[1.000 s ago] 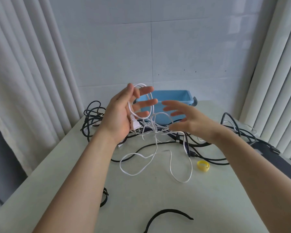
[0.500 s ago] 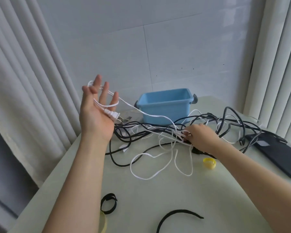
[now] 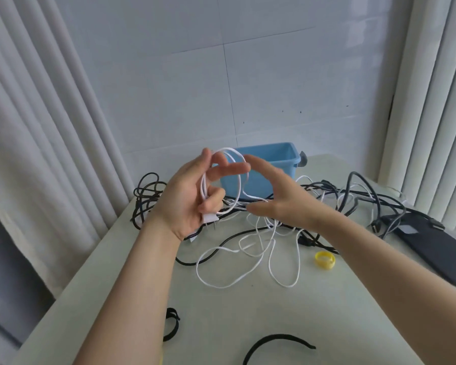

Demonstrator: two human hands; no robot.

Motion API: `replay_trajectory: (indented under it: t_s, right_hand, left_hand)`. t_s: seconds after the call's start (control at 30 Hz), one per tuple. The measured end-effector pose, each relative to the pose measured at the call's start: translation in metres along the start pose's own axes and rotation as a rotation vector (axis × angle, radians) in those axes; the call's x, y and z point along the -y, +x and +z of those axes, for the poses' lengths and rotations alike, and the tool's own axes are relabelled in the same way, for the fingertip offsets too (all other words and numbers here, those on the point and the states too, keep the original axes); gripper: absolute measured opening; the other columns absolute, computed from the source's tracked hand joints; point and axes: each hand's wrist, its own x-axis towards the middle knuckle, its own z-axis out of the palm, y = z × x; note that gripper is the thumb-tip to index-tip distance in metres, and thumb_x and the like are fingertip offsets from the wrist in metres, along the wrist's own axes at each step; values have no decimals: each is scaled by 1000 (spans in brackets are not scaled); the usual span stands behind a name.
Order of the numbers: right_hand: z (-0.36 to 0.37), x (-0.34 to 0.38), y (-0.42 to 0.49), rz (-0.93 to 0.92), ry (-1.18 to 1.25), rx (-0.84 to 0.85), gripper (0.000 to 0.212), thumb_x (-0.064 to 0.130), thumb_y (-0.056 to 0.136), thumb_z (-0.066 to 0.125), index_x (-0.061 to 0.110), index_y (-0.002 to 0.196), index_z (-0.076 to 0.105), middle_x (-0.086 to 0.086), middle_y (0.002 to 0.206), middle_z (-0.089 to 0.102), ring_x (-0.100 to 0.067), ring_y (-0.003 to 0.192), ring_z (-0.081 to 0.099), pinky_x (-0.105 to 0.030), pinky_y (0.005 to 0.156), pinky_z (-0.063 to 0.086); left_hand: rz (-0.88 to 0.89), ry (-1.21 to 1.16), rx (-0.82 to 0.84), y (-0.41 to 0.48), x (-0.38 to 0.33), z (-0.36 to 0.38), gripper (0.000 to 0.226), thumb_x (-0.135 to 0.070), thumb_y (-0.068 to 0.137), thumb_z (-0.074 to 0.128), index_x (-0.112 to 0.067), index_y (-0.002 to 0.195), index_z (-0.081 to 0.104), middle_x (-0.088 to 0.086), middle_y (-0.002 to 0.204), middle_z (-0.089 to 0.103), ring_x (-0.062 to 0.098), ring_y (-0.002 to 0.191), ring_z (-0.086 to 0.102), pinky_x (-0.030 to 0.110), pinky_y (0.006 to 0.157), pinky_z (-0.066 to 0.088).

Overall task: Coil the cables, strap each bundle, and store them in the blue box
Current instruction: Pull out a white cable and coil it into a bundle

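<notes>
The white cable is held up in front of the blue box, its plug end hanging at the bottom of two thin loops. Half a second ago the left hand was raised well to the left of the box with a single turn draped over flat fingers, while the right hand was down in the tangle in front of the box, pulling slack. Now both hands have met before the box and a further turn lies on the coil, so I judge the coiling under way but early. Most of the white cable still sprawls loose on the desk in front of the box, and nothing is strapped or stored. The left hand grips the coil, its lower fingers curled round the strands just above the plug and its upper fingers reaching through the loop. The right hand is spread wide, fingers straight and thumb out, closed on nothing; the cable runs past the gap between thumb and forefinger, and I cannot tell whether it touches. Black cables lie heaped beside and in front of the box, a yellow strap rests further forward, and a black strap lies nearest the person.
</notes>
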Motion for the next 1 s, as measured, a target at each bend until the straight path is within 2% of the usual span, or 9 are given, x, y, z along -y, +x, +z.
replay_trajectory:
  t_s: [0.13,0.23,0.33,0.4,0.5,0.63,0.8,0.9,1.0]
  right_hand:
    - [14,3,-3,-10,72,60,22,19,94,65,18,115,69,4,96,76,-2,88,67,-23,84,50]
    - [12,-10,-3,102,17,-90,18,20,97,60,11,88,72,-7,71,71,-7,51,49,-24,54,42]
    - [-2,-36,-1,196,-184,-295,21,20,95,60,8,80,67,-9,62,62,-16,53,47,-29,56,40]
    - [-8,-49,-4,212,-256,-292,21,20,95,61,7,78,65,-5,57,56,-16,51,45,-30,55,37]
    - [-7,-52,-10,198,-257,-179,18,20,95,63,10,79,65,-5,59,59,-17,53,48,-29,56,41]
    - [-1,-38,-10,126,-221,-161,14,21,92,67,14,80,67,-5,63,61,-13,55,47,-20,54,39]
    - [5,-8,-10,-8,-347,-2,12,26,93,65,20,86,73,6,68,66,-11,64,57,-29,65,49]
    - [6,22,-14,-30,-438,186,10,29,91,67,24,90,75,11,76,66,-7,71,58,-26,71,51]
    - [2,45,-17,-73,-446,214,8,24,89,67,23,89,76,14,72,65,-9,70,58,-24,70,49]
  left_hand:
    - [5,-127,147,-3,-2,-4,43,-42,97,39,-22,102,76,-2,86,76,-2,27,33,15,33,18]
    - [60,-212,101,-3,-4,-8,39,-34,98,42,-19,117,72,-5,99,77,0,31,41,12,33,23]
    - [116,-351,-84,0,-1,-7,31,-23,100,43,-18,103,73,-3,102,76,6,58,69,12,40,45]
    - [163,-478,-83,4,4,-6,28,-18,105,38,-15,101,65,1,115,74,20,95,75,25,67,62]
    - [264,-517,-123,11,10,-11,20,-16,108,39,-17,97,56,6,141,60,32,129,59,49,102,52]
    - [323,-440,-304,13,14,-24,14,-13,103,51,-24,99,58,-4,145,57,30,134,53,56,102,50]
    - [322,-64,-436,20,27,-23,23,-12,105,48,-29,98,62,-22,142,52,8,141,41,58,111,38]
    - [279,195,-388,23,35,-19,29,-12,105,49,-31,89,64,-23,148,47,-10,129,48,40,101,41]
    - [196,328,-181,21,41,-18,35,-7,104,47,-30,86,66,-10,148,53,8,141,44,34,104,36]
